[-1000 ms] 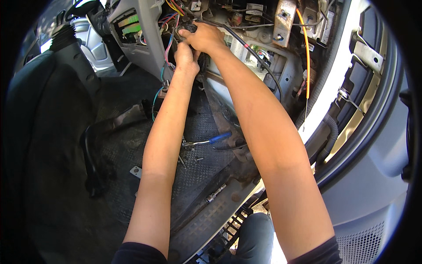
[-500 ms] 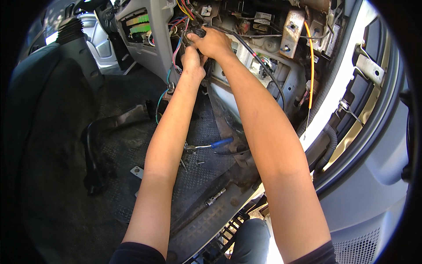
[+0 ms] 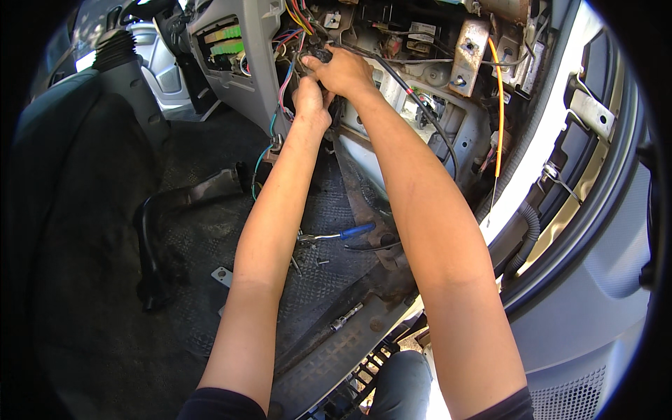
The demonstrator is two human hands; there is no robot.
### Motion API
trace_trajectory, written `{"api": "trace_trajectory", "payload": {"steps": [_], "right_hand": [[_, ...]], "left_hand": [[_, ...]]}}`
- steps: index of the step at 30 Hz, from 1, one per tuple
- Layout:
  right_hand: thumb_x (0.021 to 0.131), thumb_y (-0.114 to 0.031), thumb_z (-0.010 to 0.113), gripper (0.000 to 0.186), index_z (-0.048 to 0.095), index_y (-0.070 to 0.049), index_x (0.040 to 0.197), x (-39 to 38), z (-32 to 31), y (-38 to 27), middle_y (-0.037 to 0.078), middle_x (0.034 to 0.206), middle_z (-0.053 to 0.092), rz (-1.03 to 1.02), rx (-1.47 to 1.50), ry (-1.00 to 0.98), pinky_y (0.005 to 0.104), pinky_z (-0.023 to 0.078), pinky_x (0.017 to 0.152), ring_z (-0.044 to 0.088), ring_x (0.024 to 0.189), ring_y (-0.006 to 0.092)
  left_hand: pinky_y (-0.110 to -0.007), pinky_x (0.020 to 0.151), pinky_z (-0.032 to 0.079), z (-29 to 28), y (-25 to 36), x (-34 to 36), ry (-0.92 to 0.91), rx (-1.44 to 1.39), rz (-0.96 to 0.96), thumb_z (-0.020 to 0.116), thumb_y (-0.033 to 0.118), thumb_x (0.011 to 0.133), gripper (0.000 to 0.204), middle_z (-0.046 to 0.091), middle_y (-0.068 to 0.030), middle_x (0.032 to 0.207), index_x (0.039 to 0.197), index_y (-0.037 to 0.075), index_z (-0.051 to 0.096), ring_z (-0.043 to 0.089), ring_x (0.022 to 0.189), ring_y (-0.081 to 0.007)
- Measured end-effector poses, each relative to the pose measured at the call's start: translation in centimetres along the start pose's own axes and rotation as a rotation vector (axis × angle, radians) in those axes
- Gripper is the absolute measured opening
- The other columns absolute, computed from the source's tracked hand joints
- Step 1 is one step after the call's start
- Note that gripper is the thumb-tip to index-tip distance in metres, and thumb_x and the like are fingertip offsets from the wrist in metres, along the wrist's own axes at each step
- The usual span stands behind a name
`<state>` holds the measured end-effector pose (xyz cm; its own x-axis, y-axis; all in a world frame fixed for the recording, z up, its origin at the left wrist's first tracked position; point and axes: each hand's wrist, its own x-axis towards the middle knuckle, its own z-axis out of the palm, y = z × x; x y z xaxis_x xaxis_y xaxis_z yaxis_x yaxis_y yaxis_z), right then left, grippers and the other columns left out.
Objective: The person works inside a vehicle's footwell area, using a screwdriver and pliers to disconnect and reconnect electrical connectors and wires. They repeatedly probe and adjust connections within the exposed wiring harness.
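Observation:
Both arms reach forward into the open dashboard cavity. My right hand (image 3: 348, 72) is closed around a dark lumpy piece (image 3: 322, 54) among the wiring; its kind is not clear. Just below and to the left, my left hand (image 3: 311, 103) is curled close against the right one, and whatever its fingers hold is hidden. Red and yellow wires (image 3: 299, 17) run down from above toward the hands. A teal wire (image 3: 257, 171) hangs beside my left wrist. From near my right hand, a thick black cable (image 3: 393, 74) slopes away to the right.
On the dark floor mat lie a blue-handled ratchet (image 3: 355, 231), a metal bracket (image 3: 222, 275) and a bent black duct (image 3: 199, 190). A socket extension (image 3: 346, 318) rests on the door sill. An orange strip (image 3: 499, 105) hangs at right near a rusty bracket (image 3: 467, 57). Left stands a fuse panel (image 3: 227, 46).
The whole view has shifted slightly, so things sit a little to the right and lower. Both hands stay together at the same spot in the wiring, with little change in grip.

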<state>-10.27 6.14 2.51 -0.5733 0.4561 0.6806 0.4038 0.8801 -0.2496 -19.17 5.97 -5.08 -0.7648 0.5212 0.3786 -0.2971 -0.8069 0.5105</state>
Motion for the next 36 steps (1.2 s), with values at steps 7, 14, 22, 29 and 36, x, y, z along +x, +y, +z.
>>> {"api": "trace_trajectory", "payload": {"steps": [7, 14, 22, 29, 36], "right_hand": [[0.09, -0.063, 0.059, 0.073, 0.052, -0.018, 0.147, 0.0, -0.2, 0.1, 0.007, 0.15, 0.052, 0.008, 0.012, -0.044, 0.0437, 0.041, 0.113, 0.049, 0.138, 0.0278], [0.09, -0.062, 0.06, 0.073, 0.052, -0.018, 0.147, 0.2, 0.2, 0.1, 0.007, 0.151, 0.051, 0.008, 0.009, -0.017, 0.0454, 0.04, 0.113, 0.049, 0.139, 0.0281], [0.092, -0.058, 0.061, 0.069, 0.051, -0.018, 0.148, -0.5, -0.5, -0.2, 0.008, 0.152, 0.05, 0.012, 0.069, -0.04, 0.0456, 0.04, 0.114, 0.048, 0.139, 0.0285], [0.094, -0.054, 0.06, 0.065, 0.052, -0.016, 0.147, -1.3, -1.2, -0.5, 0.009, 0.151, 0.051, 0.034, 0.094, -0.063, 0.0462, 0.042, 0.112, 0.049, 0.138, 0.0303], [0.095, -0.052, 0.061, 0.059, 0.058, -0.015, 0.14, -1.3, -1.1, -0.4, 0.01, 0.142, 0.058, 0.02, 0.107, -0.036, 0.0469, 0.045, 0.108, 0.055, 0.132, 0.0312]], "left_hand": [[-0.038, 0.093, 0.051, 0.1, 0.0, -0.1, 0.021, 0.026, -0.015, 0.05, 0.022, 0.098, 0.019, 0.066, -0.0031, 0.1, 0.1, 0.009, 0.064, 0.063, 0.096, -0.0162], [-0.036, 0.091, 0.05, -0.3, -0.3, 0.5, 0.006, -0.01, -0.008, 0.051, 0.023, 0.099, 0.019, 0.067, -0.0024, 0.1, 0.102, 0.01, 0.065, 0.063, 0.096, -0.0153], [-0.032, 0.084, 0.052, -0.5, -0.4, 0.9, -0.02, -0.037, 0.007, 0.058, 0.023, 0.095, 0.022, 0.067, -0.0051, 0.103, 0.106, 0.006, 0.065, 0.065, 0.091, -0.0159], [-0.033, 0.083, 0.054, -0.5, -0.2, 0.7, -0.031, -0.058, 0.017, 0.062, 0.02, 0.092, 0.02, 0.065, -0.007, 0.104, 0.103, 0.004, 0.065, 0.063, 0.09, -0.0173], [-0.034, 0.086, 0.054, -0.4, -0.1, 0.5, -0.049, -0.033, 0.012, 0.057, 0.022, 0.095, 0.022, 0.065, -0.0066, 0.106, 0.105, 0.004, 0.065, 0.064, 0.097, -0.0172]]}}
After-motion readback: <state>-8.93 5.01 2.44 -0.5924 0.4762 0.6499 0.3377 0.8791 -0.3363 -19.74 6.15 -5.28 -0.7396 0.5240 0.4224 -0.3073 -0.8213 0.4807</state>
